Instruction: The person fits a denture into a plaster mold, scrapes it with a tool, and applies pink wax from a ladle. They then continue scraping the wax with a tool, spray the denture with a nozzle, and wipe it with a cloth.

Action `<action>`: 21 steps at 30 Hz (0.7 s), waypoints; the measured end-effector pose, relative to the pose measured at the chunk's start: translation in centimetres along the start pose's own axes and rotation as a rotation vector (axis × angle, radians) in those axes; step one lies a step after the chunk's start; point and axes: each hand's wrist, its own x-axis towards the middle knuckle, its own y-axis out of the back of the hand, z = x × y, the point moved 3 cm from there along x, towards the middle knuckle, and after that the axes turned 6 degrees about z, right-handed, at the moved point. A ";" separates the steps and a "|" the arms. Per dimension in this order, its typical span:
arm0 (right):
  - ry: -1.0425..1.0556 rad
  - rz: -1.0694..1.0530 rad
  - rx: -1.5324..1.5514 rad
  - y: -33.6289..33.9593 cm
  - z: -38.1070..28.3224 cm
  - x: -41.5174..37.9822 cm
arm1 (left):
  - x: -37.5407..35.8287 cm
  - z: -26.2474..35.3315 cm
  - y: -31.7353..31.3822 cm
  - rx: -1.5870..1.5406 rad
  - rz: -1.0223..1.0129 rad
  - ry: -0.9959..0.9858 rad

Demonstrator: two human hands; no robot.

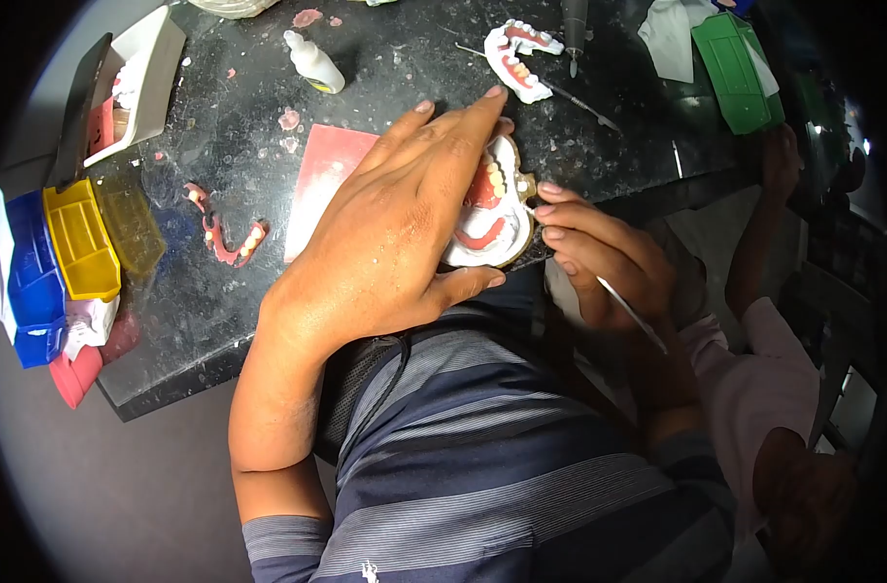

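Under my left hand (390, 214) lies a plaster dental cast (507, 243) with pink wax and a row of artificial teeth (495, 178). My left fingers reach over its far side and the thumb lies along its near edge, steadying it. My right hand (604, 255) is closed in a pen-like grip on a thin metal wax carver (633, 313). The carver's working end is at the right rim of the cast, partly hidden by my fingertips. A pink wax sheet (332, 160) lies partly beneath my left hand.
Beyond the cast lie another cast with teeth (516, 73), a metal instrument (584, 105) and a small white bottle (317, 68). A pink partial denture (232, 245) sits left, near yellow (82, 238) and blue bins (37, 277). A green bin (740, 78) and another person (764, 360) are at right.
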 end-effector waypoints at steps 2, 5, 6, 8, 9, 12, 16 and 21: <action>-0.033 0.016 0.022 0.3 0.3 -0.2 | -0.1 0.1 0.0 0.009 0.006 0.004; -0.134 0.137 0.126 0.4 0.7 -1.0 | -0.3 0.5 0.0 0.076 0.026 0.007; -0.151 0.159 0.145 0.5 1.1 -1.3 | -0.4 0.7 -0.1 0.131 0.041 0.008; -0.174 0.222 0.090 0.6 0.9 -1.6 | -0.7 1.6 -0.4 0.200 0.054 0.024; -0.196 0.277 0.035 0.8 0.9 -1.6 | -0.8 2.0 -0.5 0.266 0.074 0.043; -0.193 0.273 -0.105 1.5 0.1 -1.8 | -1.6 2.9 0.2 0.326 0.035 0.093; -0.260 0.297 -0.128 1.0 -0.7 -2.2 | -3.3 3.2 1.4 0.426 -0.006 0.140; -0.245 0.323 -0.022 -1.0 -1.4 -1.7 | -4.5 4.3 0.2 0.610 0.067 0.263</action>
